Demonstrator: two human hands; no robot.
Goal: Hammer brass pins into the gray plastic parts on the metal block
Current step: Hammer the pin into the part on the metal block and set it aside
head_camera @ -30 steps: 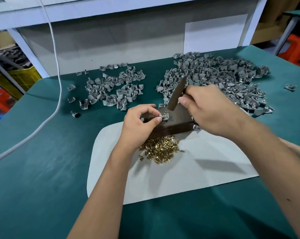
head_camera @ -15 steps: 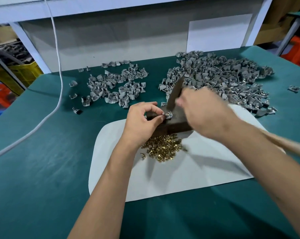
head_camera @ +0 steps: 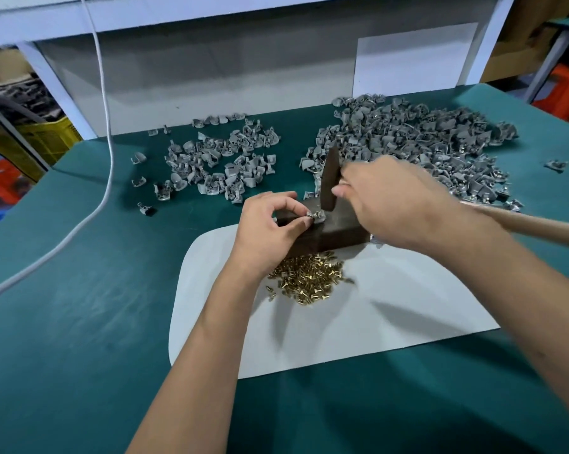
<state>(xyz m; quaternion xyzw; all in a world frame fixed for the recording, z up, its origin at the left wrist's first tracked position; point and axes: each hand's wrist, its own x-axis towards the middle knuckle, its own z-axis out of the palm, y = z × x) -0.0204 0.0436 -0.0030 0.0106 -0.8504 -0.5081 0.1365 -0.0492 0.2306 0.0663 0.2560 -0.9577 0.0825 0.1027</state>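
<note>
A dark metal block point(head_camera: 335, 232) sits at the far edge of a white mat point(head_camera: 358, 319). On its top lies one gray plastic part point(head_camera: 316, 217), which my left hand point(head_camera: 270, 232) pinches between thumb and forefinger. My right hand point(head_camera: 397, 204) grips a hammer close to its dark head point(head_camera: 329, 183). The head stands just above and behind the part, and the wooden handle point(head_camera: 525, 224) runs out to the right. A heap of brass pins point(head_camera: 309, 280) lies on the mat in front of the block.
A large pile of gray parts point(head_camera: 417, 142) covers the green table point(head_camera: 80, 322) at back right, a smaller pile point(head_camera: 221, 162) at back left. A white cable point(head_camera: 103, 126) hangs along the left side. A white wall panel rises behind the table.
The right hand with the hammer has bobbed over the block and is motion-blurred. The left hand has kept its pinch on the part.
</note>
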